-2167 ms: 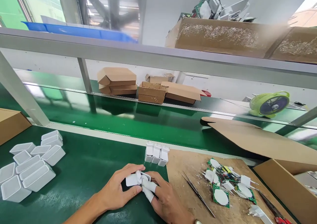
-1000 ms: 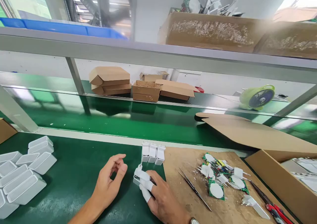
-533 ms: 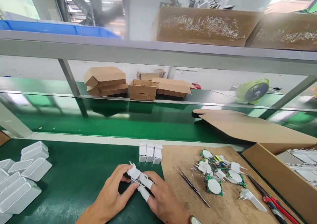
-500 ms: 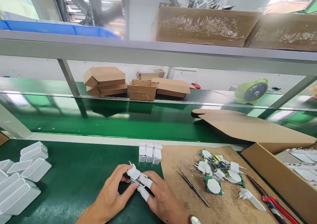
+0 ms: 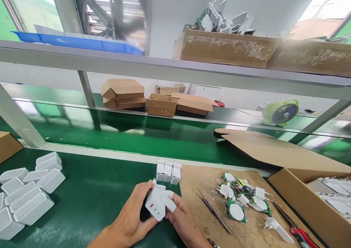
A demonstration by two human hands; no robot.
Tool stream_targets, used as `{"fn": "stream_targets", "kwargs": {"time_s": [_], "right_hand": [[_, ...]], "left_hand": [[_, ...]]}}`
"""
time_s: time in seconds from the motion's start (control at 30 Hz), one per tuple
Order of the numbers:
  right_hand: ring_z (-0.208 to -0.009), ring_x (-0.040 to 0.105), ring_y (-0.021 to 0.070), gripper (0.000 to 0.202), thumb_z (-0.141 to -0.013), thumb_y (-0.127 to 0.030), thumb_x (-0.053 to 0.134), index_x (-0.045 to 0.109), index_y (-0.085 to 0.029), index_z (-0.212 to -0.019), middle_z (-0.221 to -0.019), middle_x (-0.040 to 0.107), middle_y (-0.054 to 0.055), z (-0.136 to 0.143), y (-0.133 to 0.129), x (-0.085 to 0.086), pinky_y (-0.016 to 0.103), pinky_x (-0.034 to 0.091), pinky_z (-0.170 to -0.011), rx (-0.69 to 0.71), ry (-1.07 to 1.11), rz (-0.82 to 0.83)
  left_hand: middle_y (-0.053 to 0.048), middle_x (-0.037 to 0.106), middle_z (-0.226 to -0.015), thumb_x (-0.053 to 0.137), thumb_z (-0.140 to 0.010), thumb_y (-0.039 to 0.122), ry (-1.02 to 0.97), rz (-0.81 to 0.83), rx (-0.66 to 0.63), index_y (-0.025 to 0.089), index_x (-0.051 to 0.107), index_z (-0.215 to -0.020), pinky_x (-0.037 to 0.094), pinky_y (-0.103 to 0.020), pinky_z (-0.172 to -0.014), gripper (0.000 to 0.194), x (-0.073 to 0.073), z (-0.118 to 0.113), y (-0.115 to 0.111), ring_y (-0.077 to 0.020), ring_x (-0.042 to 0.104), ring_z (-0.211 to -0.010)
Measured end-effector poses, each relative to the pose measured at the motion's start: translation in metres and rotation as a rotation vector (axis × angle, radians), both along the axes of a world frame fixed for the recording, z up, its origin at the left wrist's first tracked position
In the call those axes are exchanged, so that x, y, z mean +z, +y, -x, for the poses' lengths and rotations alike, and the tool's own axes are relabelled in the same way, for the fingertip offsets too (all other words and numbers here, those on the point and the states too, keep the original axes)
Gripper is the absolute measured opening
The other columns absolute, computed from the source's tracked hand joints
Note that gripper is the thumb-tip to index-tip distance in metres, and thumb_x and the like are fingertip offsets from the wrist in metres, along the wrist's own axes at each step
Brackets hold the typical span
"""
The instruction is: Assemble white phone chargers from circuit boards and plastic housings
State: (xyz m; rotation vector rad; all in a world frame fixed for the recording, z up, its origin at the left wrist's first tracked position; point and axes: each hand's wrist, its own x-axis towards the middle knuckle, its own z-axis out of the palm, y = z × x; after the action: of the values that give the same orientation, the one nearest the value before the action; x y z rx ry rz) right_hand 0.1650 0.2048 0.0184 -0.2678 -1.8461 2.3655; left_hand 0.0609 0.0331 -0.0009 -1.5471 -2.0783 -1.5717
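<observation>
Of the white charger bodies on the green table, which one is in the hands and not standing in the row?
The white charger with small ports facing the camera, gripped between left hand and right hand. The three others stand untouched behind it.

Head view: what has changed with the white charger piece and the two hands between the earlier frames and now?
The left hand, open and off the piece a second ago, has closed back on the white charger. Both hands have lifted and turned it, so a face with small ports now shows. The right hand kept its grip throughout. The three finished chargers, tweezers and empty white shells stayed put.
</observation>
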Motion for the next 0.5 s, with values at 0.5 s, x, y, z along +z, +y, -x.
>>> {"fn": "stream_targets", "kwargs": {"time_s": [0.5], "right_hand": [[-0.100,0.075,0.0242,0.028,-0.090,-0.025,0.067,0.067,-0.024,-0.118,-0.117,0.076,0.008,-0.010,-0.004,0.008,0.040,0.064,-0.094,-0.200,0.091,-0.823]], "left_hand": [[-0.017,0.057,-0.137,0.060,-0.103,0.054,0.181,0.006,0.139,0.026,0.058,-0.147,0.065,-0.039,-0.099,0.052,0.015,-0.001,0.000,-0.0253,0.068,-0.118]]}}
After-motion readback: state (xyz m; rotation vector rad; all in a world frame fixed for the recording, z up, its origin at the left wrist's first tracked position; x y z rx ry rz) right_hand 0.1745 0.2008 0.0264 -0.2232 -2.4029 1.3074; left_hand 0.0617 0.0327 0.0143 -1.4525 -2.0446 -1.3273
